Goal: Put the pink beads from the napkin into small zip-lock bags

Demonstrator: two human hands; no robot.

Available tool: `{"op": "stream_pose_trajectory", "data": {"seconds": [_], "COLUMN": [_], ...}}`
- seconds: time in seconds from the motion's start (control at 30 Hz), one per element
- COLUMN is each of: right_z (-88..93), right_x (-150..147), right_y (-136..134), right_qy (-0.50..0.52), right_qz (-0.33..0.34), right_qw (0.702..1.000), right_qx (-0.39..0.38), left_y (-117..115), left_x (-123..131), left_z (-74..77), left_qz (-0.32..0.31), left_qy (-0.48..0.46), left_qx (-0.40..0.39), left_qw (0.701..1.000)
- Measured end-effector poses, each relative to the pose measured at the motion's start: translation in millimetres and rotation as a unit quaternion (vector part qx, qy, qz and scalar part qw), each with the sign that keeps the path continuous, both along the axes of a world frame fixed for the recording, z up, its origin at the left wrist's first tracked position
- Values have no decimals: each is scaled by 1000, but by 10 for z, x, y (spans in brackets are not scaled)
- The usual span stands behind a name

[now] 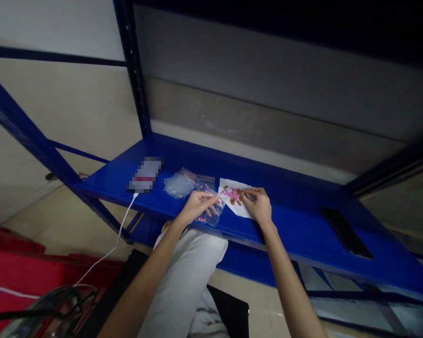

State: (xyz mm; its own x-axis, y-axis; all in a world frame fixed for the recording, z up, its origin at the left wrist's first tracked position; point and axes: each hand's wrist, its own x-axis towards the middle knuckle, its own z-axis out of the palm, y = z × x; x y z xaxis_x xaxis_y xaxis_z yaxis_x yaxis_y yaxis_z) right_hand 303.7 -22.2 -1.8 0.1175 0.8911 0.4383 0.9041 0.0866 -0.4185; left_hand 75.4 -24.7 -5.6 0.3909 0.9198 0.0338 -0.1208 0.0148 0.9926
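Observation:
A clear plastic zip bag (216,210) is pinched between the thumb and fingers of my left hand (201,205), above the front edge of the blue shelf. Just right of it lies a sheet of white paper (245,210) bearing a pile of small round pink pills or beads (229,193) and several brown oval pieces (238,203). My right hand (258,204) rests over the paper's right side, fingertips pinched together at the pile. What they hold, if anything, is too small to make out. More pink pieces (201,219) show in clear plastic beneath and beside my left hand.
More clear zip bags (181,183) lie on the blue shelf (285,188), left of my hands. Farther left is a blurred-out phone (145,174) with a white cable (119,232) hanging over the edge. A black phone (346,232) lies right. Blue uprights (136,70) frame the shelf.

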Motion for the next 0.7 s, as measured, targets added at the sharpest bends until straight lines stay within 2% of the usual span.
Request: {"op": "stream_pose_trajectory", "data": {"seconds": [0.17, 0.27, 0.37, 0.5, 0.7], "right_z": [-5, 87, 269, 535, 706], "right_x": [21, -31, -169, -401, -564], "right_y": [26, 15, -19, -79, -63], "right_qy": [31, 74, 141, 188, 140], "right_qz": [-14, 15, 122, 289, 406], "right_qw": [999, 997, 982, 937, 897], "right_qx": [3, 30, 31, -49, -101], "left_y": [-14, -17, -9, 1, 1], "left_x": [-19, -22, -27, -51, -89], "left_z": [31, 60, 57, 28, 39], "left_qz": [-3, -5, -23, -78, -138], "left_qy": [37, 38, 28, 14, -16], "left_qx": [-47, -64, -67, -63, -48], "left_qw": [998, 997, 997, 995, 989]}}
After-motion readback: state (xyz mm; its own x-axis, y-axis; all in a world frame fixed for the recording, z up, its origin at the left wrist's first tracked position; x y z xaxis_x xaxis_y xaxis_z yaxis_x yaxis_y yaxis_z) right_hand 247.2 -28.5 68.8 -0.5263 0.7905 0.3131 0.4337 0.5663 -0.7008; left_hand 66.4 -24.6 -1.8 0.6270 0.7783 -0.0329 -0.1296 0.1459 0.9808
